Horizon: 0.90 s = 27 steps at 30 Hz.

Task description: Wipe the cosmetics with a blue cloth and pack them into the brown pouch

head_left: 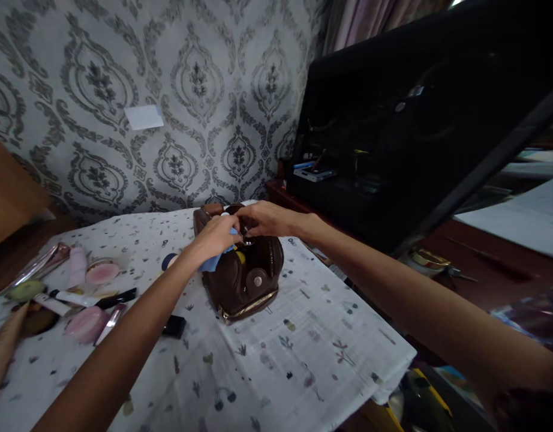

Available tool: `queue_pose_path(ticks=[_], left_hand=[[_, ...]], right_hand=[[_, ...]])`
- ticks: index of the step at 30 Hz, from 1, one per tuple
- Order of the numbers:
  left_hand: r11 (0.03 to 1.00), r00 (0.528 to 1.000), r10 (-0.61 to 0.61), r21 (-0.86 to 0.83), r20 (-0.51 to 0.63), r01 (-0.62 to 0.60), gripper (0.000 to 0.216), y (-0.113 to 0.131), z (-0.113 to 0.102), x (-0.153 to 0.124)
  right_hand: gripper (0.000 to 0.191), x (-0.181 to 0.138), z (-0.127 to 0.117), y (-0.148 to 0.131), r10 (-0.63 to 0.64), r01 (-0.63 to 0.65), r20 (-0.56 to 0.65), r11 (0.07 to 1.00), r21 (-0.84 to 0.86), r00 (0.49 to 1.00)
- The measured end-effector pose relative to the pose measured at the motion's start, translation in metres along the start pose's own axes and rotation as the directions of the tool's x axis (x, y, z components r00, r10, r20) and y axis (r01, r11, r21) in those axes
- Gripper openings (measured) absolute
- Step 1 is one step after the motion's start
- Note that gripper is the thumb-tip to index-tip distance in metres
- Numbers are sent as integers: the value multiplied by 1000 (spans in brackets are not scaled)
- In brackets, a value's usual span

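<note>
In the head view, two bare hands meet over one brown leather bag [227, 289] with a gold-toned zip [254, 305] and one round metal snap [257, 281], standing open on a white printed cloth [303, 354] near the middle of the view. The left hand [219, 236] has its fingers closed on one crumpled light-blue cloth [213, 262] at the bag's ten o'clock side; the right hand [266, 218] bends its fingers into the opening at twelve o'clock, and whether they grip anything I cannot tell. At nine o'clock from the bag lie two round pink cases [102, 273] and one slim black tube [123, 296], among other cosmetics too overlapped to count surely. One small black block [174, 327] sits at eight o'clock, partly behind the left forearm. One large black panel [384, 132] stands at two o'clock, cut off by the frame. The bag's contents are mostly hidden by hands and shadow; a yellow patch [240, 257] and a shiny piece [248, 242] show, both too small to identify.
</note>
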State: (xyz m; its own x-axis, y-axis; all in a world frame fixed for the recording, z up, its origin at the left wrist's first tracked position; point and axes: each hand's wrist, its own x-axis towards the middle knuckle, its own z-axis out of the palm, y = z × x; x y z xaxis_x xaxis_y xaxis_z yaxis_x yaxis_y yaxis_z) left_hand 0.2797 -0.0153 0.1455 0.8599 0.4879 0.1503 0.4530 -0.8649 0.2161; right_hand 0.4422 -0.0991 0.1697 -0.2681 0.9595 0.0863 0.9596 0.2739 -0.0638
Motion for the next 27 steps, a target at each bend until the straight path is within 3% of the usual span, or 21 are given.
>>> queue_pose_path(ticks=[5, 7, 13, 18, 24, 27], left_hand=[[975, 970, -45, -224, -238, -10, 19, -10, -14, -33], [951, 955, -101, -310, -279, 10, 21, -16, -15, -51], [909, 935, -268, -383, -231, 165, 29, -42, 2, -109], [900, 929, -321, -364, -182, 239, 28, -64, 28, -146], [876, 914, -382, -368, -133, 313, 31, -76, 47, -176], [862, 900, -417, -370, -127, 347, 36, -77, 49, -184]], right_hand=[[33, -10, 0, -6, 9, -15, -147, 999, -42, 989], [26, -18, 3, -20, 15, -28, -217, 998, -56, 976], [24, -47, 31, -90, 48, -65, -384, 997, -32, 922], [38, -55, 65, -129, 245, -253, -306, 967, 12, 920], [37, -55, 95, -163, 181, -227, -461, 973, -45, 869], [37, -56, 102, -175, 148, -189, -478, 981, -39, 866]])
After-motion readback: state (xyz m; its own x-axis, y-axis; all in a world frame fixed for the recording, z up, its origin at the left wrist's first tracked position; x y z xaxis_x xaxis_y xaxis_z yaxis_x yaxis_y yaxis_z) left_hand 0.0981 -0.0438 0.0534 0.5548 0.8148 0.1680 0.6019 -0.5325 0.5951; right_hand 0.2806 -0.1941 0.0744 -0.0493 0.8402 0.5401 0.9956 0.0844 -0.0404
